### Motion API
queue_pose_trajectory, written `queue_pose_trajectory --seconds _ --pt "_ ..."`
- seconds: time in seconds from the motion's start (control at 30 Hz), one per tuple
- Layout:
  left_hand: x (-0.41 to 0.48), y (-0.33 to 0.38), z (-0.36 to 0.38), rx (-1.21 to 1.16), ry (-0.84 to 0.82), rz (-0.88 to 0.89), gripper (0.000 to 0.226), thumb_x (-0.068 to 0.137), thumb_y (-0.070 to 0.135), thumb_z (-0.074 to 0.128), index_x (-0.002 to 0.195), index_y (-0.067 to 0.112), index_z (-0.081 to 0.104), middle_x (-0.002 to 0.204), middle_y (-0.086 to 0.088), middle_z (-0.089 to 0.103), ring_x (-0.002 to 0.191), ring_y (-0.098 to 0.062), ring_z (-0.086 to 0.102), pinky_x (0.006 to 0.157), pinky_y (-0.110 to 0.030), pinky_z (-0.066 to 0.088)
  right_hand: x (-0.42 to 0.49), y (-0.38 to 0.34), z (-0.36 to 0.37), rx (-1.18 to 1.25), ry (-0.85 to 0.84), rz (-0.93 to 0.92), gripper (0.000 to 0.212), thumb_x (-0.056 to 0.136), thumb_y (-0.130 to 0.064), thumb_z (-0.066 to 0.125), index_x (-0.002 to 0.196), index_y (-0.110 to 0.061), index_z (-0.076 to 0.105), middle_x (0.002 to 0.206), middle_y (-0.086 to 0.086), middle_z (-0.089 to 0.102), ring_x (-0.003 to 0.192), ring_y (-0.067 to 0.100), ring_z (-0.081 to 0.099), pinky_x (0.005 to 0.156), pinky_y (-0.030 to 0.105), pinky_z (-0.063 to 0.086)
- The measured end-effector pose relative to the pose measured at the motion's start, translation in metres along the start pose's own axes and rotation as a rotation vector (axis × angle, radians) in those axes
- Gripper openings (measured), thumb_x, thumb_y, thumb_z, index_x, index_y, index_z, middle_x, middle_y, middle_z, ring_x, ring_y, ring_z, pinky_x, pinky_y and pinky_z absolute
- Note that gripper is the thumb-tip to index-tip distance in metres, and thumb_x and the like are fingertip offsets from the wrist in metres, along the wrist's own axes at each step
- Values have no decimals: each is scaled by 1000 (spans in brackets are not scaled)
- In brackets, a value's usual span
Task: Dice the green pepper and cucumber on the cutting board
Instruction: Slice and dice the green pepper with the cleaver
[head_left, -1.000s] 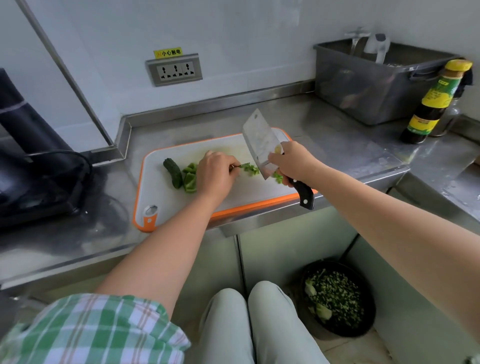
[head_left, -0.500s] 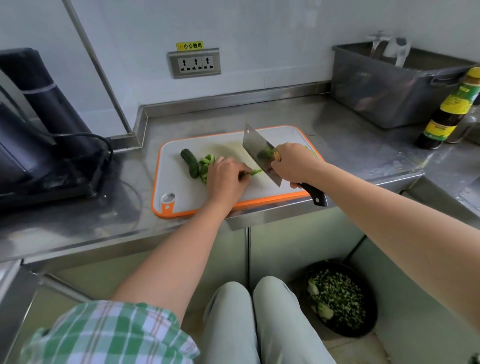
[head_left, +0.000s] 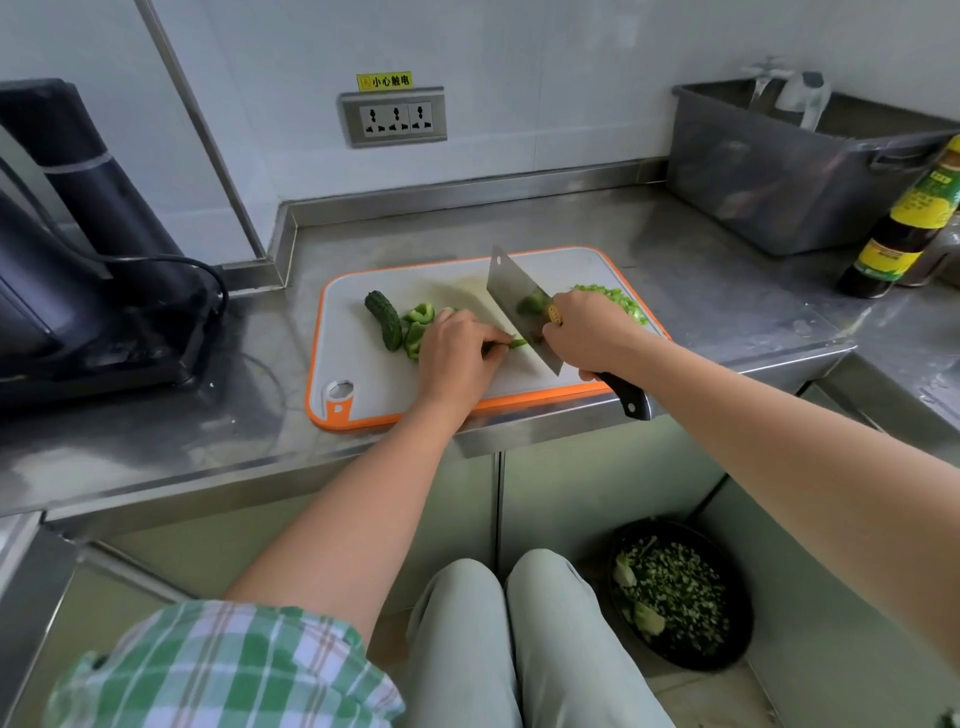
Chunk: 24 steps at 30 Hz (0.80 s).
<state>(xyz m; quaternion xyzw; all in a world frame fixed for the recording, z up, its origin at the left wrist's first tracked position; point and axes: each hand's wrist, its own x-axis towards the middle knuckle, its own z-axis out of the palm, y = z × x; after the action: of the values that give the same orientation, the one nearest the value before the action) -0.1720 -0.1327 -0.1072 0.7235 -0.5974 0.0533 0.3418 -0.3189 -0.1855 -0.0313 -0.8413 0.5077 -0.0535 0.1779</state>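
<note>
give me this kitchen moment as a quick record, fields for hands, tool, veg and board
left hand: pins a green pepper strip to the board
right hand: grips the cleaver, blade down beside the left fingertips
cucumber: whole, uncut, left part of board
pepper pieces: large, between cucumber and left hand
diced pepper: heap at the board's right end
cutting board: white, orange rim, on steel counter

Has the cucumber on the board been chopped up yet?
No, the cucumber lies in one dark piece at the left of the cutting board, while the cleaver is working on green pepper.
</note>
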Motion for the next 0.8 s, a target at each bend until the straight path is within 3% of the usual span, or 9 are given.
queue_pose_trajectory --seconds 0.13,0.3,0.57,0.8 --pt "-1 0 -1 -8 -13 9 14 80 20 72 90 26 79 76 -6 62 80 -30 53 65 -32 39 3 -3 10 11 13 12 6 95 -9 38 96 -6 44 72 6 48 44 20 54 39 25 36" --pt "-1 0 0 -27 -15 -6 13 81 20 72 91 26 78 76 -5 61 80 -29 53 67 -31 39 1 -2 4 28 57 11 14 96 -9 36 83 -7 41 67 8 49 41 19 53 39 24 34" --pt "-1 0 0 -24 -22 3 15 82 20 71 92 27 78 77 -5 60 81 -28 53 67 -33 40 -2 -7 3 2 -24 2 7 93 -4 39 96 -4 45 70 7 49 43 19 54 36 24 36" --pt "-2 1 0 -27 -28 15 15 81 20 70 92 26 78 76 -5 59 79 -29 54 68 -34 43 2 -3 10 53 75 9 10 97 -12 36 91 -7 41 71 8 49 44 20 53 41 27 37"
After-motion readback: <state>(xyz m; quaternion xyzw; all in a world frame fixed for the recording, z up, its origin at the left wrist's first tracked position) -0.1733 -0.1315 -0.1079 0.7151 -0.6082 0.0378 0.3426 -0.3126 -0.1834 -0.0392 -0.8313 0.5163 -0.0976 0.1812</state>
